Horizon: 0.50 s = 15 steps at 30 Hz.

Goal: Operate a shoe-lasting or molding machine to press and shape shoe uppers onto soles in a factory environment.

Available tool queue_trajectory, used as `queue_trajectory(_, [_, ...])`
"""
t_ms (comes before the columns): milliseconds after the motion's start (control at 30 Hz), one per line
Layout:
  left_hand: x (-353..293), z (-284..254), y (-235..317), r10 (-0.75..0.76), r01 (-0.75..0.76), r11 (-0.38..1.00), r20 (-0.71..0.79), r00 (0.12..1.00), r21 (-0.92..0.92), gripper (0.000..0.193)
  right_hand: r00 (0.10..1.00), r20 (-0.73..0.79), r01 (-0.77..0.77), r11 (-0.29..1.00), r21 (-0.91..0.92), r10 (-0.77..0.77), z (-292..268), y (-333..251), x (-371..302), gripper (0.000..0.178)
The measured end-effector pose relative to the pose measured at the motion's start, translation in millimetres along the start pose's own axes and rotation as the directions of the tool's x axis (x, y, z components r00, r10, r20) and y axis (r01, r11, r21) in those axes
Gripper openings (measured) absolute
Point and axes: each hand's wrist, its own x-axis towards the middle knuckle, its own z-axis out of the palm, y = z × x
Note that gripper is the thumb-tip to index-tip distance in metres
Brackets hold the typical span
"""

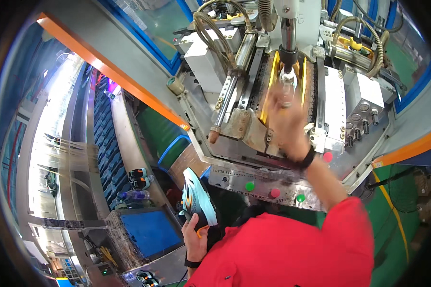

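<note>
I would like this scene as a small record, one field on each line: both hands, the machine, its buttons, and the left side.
Left hand: grips a light-blue and dark shoe, toe upward
Right hand: blurred, at the machine; its hold is unclear
Machine parts: vertical rod, yellow strips
Buttons: green and pink
Left side: blue panel

Motion blurs the person's bare right hand (286,122), leaving its fingers indistinct and its grip impossible to tell; it partly covers a shiny silver-white object (288,78) beneath the round steel press rod (288,34). At left, some fingers of the bare left hand (195,246) disappear behind a pale-blue, black and orange shoe (198,196). The red fabric shirt (292,253) is cropped at the near edge.
</note>
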Motion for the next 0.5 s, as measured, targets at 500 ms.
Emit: queue_trajectory(500, [-13,-3,-31,-0.034,0.036,0.993,0.024,0.999,-0.114,0.024,0.957,-0.104,-0.269,0.963,0.021,0.27,-12,45,233,0.039])
